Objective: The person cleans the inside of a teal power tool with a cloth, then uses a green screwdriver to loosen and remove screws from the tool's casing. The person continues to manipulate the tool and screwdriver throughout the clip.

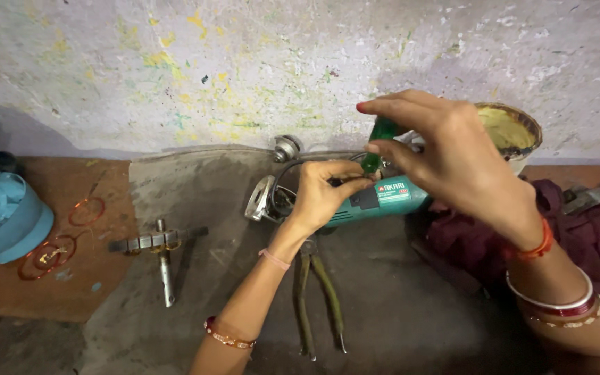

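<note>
Left hand (324, 191) clamped over the middle of a teal angle grinder (366, 203) lying on its side on a grey mat (196, 187), disc guard end pointing left toward the wall. Right hand (446, 149) raised just above the grinder's body, fingers pinched around the green handle of a screwdriver (379, 142), shaft angled down to the housing right beside the left fingertips. Just below the grinder, near the left wrist, a pair of pliers (319, 295) with dull green grips, lying flat. Further left on the mat, a metal motor armature (159, 244) on its shaft. Off the mat at left, two coils of copper wire (60, 243) beside a blue housing (5, 215). Behind the right hand, a bowl of yellowish paste (512, 132); under the right forearm, dark maroon cloth (592, 229).
</note>
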